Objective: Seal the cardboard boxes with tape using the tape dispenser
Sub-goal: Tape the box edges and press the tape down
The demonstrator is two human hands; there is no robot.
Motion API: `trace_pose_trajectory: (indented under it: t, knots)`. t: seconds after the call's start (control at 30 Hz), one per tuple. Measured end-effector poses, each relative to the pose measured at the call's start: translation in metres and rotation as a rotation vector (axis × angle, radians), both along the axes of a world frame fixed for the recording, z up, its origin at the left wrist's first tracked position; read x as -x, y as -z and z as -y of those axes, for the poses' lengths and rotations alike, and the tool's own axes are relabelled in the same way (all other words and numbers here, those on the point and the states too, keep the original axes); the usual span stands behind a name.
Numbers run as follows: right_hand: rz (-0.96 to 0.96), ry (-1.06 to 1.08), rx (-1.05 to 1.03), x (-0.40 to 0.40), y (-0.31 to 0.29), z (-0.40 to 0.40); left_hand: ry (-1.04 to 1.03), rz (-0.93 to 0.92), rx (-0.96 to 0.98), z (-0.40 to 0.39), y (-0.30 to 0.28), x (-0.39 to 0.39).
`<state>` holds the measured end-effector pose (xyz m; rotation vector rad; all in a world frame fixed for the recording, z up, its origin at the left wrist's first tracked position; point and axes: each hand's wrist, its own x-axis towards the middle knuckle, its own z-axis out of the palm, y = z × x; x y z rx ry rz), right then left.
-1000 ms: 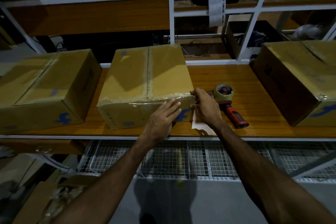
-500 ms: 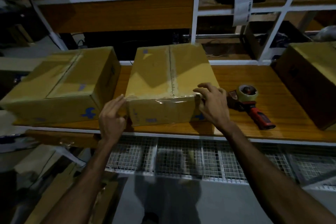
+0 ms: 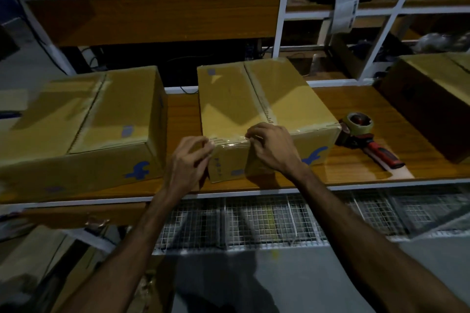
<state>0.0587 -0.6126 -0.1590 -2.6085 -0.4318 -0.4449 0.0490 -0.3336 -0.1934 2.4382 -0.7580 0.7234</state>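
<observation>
Dim storeroom with white metal shelving; orange-brown wooden bench [image 3: 343,168] running across the middle, wire mesh rack below it. Three brown corrugated cardboard boxes on the bench: left-hand brown cardboard box [image 3: 84,122] with a blue logo on its front, middle brown cardboard box [image 3: 254,104] nearest the viewer, dark right-hand cardboard box [image 3: 432,99] at the frame edge, well apart from the others. Shiny clear tape strip [image 3: 231,141] along the middle box's front top edge, wrinkled and catching light. Left hand [image 3: 189,160] at the near left corner, fingers curled, tips pinching or pressing the tape end there. Right hand [image 3: 272,146] just beside it on the same edge, fingers curled over the tape, pressing down; whether actually pinching, cannot tell. Red-handled tape dispenser [image 3: 363,134] with a tan roll lying on the bench, touching or just beside the middle box's right corner, untouched by either hand.

Likely risks: creased tape trapping air and peeling from the dusty, fibrous cardboard; a tape end folding back on itself and sticking; the corner flap lifting under uneven pressure. Cardboard matte and ridged along its edges; tape smooth and glossy; bench surface polished and faintly reflective.
</observation>
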Motion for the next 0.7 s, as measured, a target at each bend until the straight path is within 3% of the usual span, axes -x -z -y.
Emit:
trace_pose_trajectory:
  t: [0.17,0.3,0.43,0.7]
  knots:
    - [0.022,0.075,-0.013,0.007,0.011,-0.012,0.176,0.129,-0.222,-0.017,-0.002,-0.015]
    - [0.032,0.108,-0.015,0.008,0.016,-0.017,0.293,0.25,-0.216,-0.023,-0.007,-0.021]
    - [0.101,0.134,-0.012,0.008,0.023,-0.02,0.295,0.223,-0.066,-0.015,0.004,-0.026]
    - [0.185,-0.006,0.06,0.006,0.03,-0.06,0.03,0.084,0.396,0.016,0.008,-0.017]
